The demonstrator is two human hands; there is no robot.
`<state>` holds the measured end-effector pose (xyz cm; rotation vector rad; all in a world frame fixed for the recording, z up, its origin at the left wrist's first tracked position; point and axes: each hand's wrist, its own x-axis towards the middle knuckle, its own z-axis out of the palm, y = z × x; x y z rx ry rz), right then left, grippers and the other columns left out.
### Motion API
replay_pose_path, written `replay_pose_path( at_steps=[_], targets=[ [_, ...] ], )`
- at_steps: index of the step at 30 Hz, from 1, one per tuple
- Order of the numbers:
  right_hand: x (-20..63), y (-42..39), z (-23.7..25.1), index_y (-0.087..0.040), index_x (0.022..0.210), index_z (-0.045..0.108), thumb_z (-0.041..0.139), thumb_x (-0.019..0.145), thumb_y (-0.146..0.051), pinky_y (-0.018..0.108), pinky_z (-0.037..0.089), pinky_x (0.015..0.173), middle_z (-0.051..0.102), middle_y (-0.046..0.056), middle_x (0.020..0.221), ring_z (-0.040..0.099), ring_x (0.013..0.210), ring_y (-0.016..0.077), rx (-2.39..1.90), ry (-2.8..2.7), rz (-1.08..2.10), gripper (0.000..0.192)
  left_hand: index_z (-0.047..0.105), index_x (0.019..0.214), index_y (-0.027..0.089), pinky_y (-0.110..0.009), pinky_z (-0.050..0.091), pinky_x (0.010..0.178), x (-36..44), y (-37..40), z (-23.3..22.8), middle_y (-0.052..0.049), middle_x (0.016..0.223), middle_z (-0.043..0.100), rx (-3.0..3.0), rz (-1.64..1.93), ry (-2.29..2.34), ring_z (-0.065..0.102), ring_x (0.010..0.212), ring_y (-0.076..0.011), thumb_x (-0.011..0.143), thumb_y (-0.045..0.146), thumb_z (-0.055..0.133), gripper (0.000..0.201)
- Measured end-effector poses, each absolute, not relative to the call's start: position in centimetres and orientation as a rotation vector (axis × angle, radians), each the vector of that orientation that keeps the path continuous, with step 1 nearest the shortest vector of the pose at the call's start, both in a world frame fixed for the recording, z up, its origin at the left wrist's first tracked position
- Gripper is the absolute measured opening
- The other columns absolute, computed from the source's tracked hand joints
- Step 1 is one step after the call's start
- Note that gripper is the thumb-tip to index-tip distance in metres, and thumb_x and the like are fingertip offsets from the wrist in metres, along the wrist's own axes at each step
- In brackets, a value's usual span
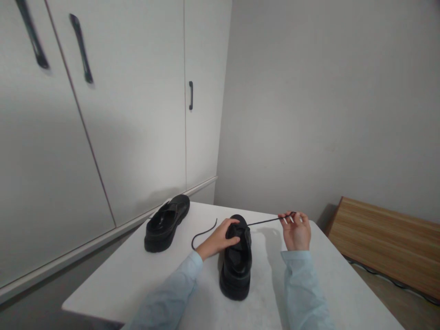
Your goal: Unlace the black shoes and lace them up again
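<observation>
Wardrobe: white doors (137, 114) with dark handles fill the left of your view, reaching down past the desk's far left edge.
Desk: the white desk (137, 270) lies in front of you and carries both shoes and the lace.
Far shoe: a black shoe (166, 223) stands near the desk's left back corner, toe pointing away from you, well apart from your hands.
Loose lace end: one end of the black lace (202, 233) curls on the desk just left of your left hand, between the two shoes.
Left hand: your left hand (222, 237) rests curled over the near shoe's upper, fingers bent onto the front of it, steadying it; the sleeve is pale blue.
Near shoe: the second black shoe (237, 263) stands at the middle of the desk between your forearms, toe away from you, heel towards you.
Taut lace: from the top of this shoe the lace runs in a straight line up and to the right, off the desk, into your right hand.
Right hand: your right hand (296, 230) is raised just right of the shoe, thumb and forefinger pinched on the lace's end, the other fingers loosely spread.
Bench: a wooden bench (388, 243) stands lower, right of the desk, along the grey wall (326, 101).
</observation>
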<state>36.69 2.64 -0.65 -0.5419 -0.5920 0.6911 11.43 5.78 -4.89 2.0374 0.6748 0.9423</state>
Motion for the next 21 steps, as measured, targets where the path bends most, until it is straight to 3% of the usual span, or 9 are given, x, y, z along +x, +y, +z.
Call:
replay_pose_path(
  at_steps=[14, 21],
  targets=[
    [39.3, 2.1, -1.0, -0.023, 0.073, 0.046, 0.070, 0.068, -0.030, 0.028, 0.047, 0.060, 0.052, -0.010, 0.055, 0.049, 0.049, 0.0069, -0.568, -0.530, 0.598, 0.025, 0.048, 0.117, 0.021, -0.036, 0.034, 0.099, 11.0, 5.6, -4.5, -0.006, 0.118, 0.052, 2.055, 0.924, 0.707, 0.047, 0.111, -0.0218, 0.075, 0.028, 0.062, 0.045],
    [38.2, 2.0, -0.4, -0.023, 0.081, 0.056, 0.071, 0.066, -0.036, 0.025, 0.046, 0.054, 0.048, -0.010, 0.054, 0.045, 0.046, 0.0056, -0.650, -0.606, 0.527, 0.025, 0.045, 0.122, 0.022, -0.036, 0.030, 0.104, 11.1, 5.4, -4.2, -0.007, 0.125, 0.049, 2.083, 0.959, 0.638, 0.043, 0.119, -0.0216, 0.076, 0.025, 0.060, 0.049]
  ],
)
